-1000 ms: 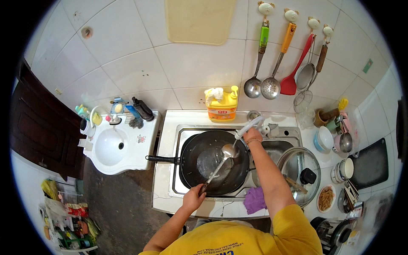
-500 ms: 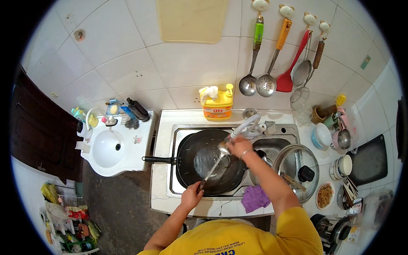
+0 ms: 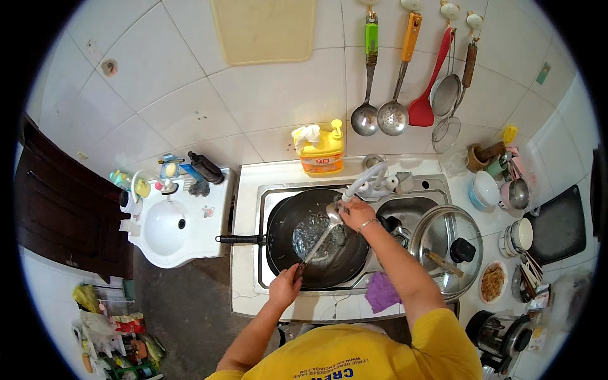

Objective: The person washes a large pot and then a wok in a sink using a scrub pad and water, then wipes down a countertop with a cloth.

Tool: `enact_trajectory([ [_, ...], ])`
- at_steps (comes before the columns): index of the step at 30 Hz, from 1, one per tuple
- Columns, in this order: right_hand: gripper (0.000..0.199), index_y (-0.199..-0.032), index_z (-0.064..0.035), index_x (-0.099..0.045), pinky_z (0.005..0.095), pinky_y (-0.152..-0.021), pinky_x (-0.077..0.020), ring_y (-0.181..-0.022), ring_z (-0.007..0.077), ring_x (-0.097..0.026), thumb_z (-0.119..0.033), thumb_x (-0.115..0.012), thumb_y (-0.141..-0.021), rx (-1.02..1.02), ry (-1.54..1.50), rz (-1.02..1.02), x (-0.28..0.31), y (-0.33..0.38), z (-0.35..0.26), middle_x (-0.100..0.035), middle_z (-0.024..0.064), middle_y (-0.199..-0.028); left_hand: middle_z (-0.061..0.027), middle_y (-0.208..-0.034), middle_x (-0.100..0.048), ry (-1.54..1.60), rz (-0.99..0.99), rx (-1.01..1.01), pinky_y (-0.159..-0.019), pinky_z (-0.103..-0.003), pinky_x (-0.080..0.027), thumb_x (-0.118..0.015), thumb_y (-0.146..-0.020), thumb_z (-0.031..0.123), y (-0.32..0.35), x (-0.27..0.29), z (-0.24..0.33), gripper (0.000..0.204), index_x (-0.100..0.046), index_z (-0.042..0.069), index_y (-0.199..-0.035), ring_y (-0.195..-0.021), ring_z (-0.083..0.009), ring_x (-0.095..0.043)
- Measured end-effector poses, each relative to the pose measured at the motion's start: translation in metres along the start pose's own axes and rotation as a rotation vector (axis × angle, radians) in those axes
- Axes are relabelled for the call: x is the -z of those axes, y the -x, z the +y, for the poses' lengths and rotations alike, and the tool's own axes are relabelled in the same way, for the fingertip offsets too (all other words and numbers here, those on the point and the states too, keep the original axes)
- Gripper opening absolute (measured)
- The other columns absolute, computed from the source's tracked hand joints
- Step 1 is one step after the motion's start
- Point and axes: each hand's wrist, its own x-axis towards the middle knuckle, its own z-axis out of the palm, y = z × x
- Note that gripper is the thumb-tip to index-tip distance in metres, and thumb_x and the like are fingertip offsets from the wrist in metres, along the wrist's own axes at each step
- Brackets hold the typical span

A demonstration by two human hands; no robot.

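Observation:
My left hand (image 3: pixel 285 288) is closed round the dark handle end of a long-handled metal cooking utensil (image 3: pixel 320 243). The utensil slants up across a black wok (image 3: pixel 277 209). At its upper end, the fingers of my right hand (image 3: pixel 357 214) close on the utensil's rounded head, which they partly cover, so its exact kind is unclear. Just above my right hand, the white curved faucet (image 3: pixel 366 180) reaches over the wok. Rippling clear water (image 3: pixel 311 239) lies in the wok's bottom. The wok sits in the left basin of a steel sink (image 3: pixel 261 263), its handle pointing left.
A glass lid (image 3: pixel 421 237) leans over the right basin. A purple cloth (image 3: pixel 382 293) lies at the front edge. Behind the sink stands a yellow detergent jug (image 3: pixel 321 152). Bowls (image 3: pixel 484 190) and a plate of brown strips (image 3: pixel 493 282) are at right. A white washbasin (image 3: pixel 158 228) is left.
The water in the wok is more rippled and shows bubbles. The utensil's head has moved slightly up toward the faucet with my right hand. The whole view has shifted a little.

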Motion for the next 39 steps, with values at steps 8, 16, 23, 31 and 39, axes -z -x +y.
enact_trajectory([
  [8,0.027,-0.099,-0.0151,-0.065,0.0404,-0.078,-0.0487,-0.09,0.0295,-0.058,-0.021,-0.058,-0.073,0.136,-0.005,0.119,-0.031,0.035,0.005,-0.058,0.0107,-0.106,-0.0165,-0.098,-0.06,0.053,0.007,0.113,-0.075,-0.041,-0.048,-0.061,-0.077,0.019,-0.014,0.009,0.02,0.042,-0.052,0.009,-0.117,-0.088,-0.0342,-0.059],
  [16,0.026,-0.095,-0.018,-0.063,0.0405,-0.074,-0.0494,-0.086,0.0286,-0.059,-0.017,-0.06,-0.069,0.381,-0.071,0.104,-0.037,0.063,-0.041,-0.056,0.0108,-0.103,-0.0164,-0.089,-0.059,-0.074,-0.084,0.073,-0.068,-0.044,-0.049,-0.06,-0.076,0.018,-0.021,0.01,0.031,0.041,-0.053,0.01,-0.116,-0.078,-0.0344,-0.06],
  [23,0.031,-0.104,-0.0097,-0.062,0.0393,-0.083,-0.0468,-0.096,0.0305,-0.058,-0.027,-0.056,-0.079,-0.273,-0.1,0.032,-0.001,0.023,0.0,-0.058,0.0156,-0.103,-0.0073,-0.073,-0.057,0.864,-0.321,0.346,-0.054,-0.031,-0.046,-0.053,-0.088,0.022,0.014,-0.026,-0.017,0.033,-0.052,0.004,-0.116,-0.062,-0.0195,-0.057],
  [31,0.031,-0.104,-0.0093,-0.062,0.038,-0.09,-0.0426,-0.102,0.0314,-0.054,-0.021,-0.063,-0.076,0.053,-0.327,0.051,-0.032,0.036,0.007,-0.057,0.0143,-0.109,-0.0036,-0.068,-0.05,1.728,-0.765,0.72,-0.042,-0.024,-0.031,-0.038,-0.095,0.04,0.01,-0.01,0.01,0.045,-0.048,0.004,-0.121,-0.044,-0.0108,-0.036],
  [39,0.032,-0.099,-0.0122,-0.066,0.0424,-0.082,-0.0457,-0.092,0.0326,-0.058,-0.036,-0.053,-0.081,-0.125,-0.034,-0.096,0.001,0.011,0.01,-0.062,0.0112,-0.103,-0.0028,-0.068,-0.049,1.971,-0.833,0.797,-0.04,-0.021,-0.029,-0.038,-0.095,0.04,0.017,-0.03,0.003,0.046,-0.046,0.005,-0.123,-0.045,-0.0082,-0.034],
])
